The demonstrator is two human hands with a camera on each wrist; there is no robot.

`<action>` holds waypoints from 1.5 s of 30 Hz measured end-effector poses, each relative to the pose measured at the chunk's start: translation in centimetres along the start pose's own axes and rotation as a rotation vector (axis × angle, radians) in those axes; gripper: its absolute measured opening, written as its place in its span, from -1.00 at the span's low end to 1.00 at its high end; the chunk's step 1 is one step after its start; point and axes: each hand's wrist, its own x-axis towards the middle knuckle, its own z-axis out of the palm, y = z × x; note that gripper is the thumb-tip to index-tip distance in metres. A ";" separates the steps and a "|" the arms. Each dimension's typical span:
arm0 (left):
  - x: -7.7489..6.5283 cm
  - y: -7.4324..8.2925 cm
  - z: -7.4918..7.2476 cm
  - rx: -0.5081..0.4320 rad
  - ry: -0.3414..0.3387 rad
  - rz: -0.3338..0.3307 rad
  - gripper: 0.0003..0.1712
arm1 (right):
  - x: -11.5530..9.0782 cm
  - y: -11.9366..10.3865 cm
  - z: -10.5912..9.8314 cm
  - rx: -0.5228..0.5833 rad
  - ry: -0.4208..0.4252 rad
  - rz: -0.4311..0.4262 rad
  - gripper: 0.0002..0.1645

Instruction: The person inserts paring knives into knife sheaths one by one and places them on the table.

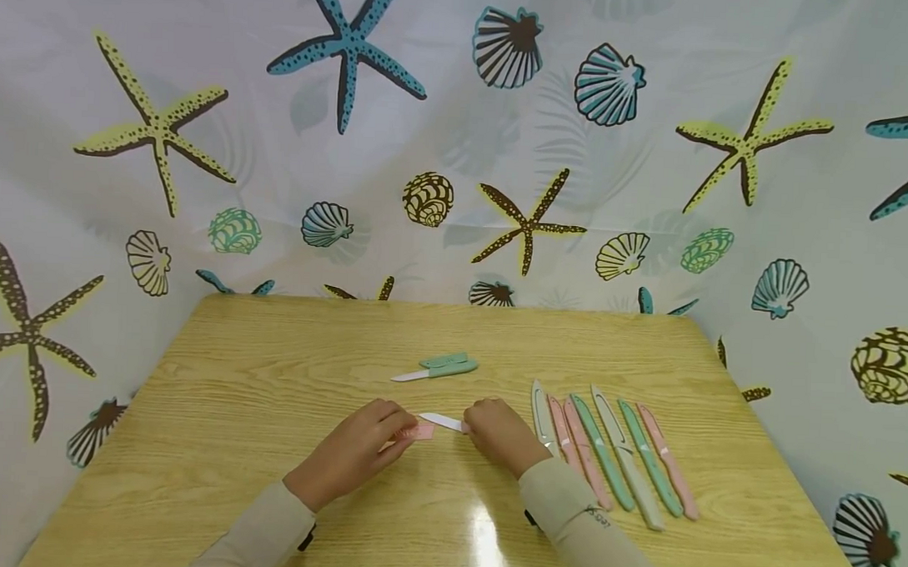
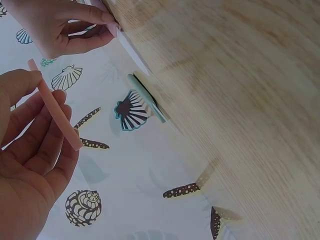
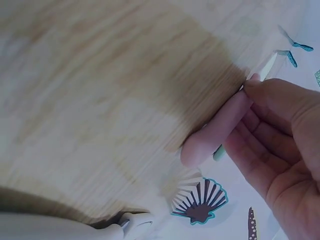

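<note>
My left hand (image 1: 356, 454) pinches a flat pink blade sheath (image 2: 58, 114) between thumb and fingertips, just left of the knife tip. In my right hand (image 1: 503, 435) is a small paring knife, its pink handle (image 3: 216, 131) gripped by thumb and fingers. The knife's bare white blade (image 1: 442, 421) points left toward the sheath, apart from it. Beyond both hands a green-handled paring knife (image 1: 453, 369) lies on the table, blade to the left, with a green sheath (image 1: 444, 359) right along its far side.
To the right of my right hand, several knives lie side by side in a row, among them a white-handled knife (image 1: 638, 482), a green knife (image 1: 651, 457) and a pink knife (image 1: 669, 462). The wooden table (image 1: 271, 352) meets a shell-patterned cloth (image 1: 395, 256) at its back and sides.
</note>
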 end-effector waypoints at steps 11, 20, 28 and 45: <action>0.0 -0.1 0.2 -0.021 0.009 -0.003 -0.78 | -0.6 0.3 -0.6 0.165 0.006 0.079 -0.67; 0.1 -0.2 0.4 -0.011 0.004 -0.007 -0.79 | -2.2 0.1 -2.3 0.208 0.069 0.100 -0.65; 0.0 -0.3 0.5 -0.005 -0.007 -0.025 -0.80 | -3.8 -0.4 -3.2 0.272 0.157 0.120 -0.86; -0.2 -0.5 0.9 0.007 0.006 -0.024 -0.81 | -6.8 -1.6 -3.3 0.334 0.200 0.182 -0.91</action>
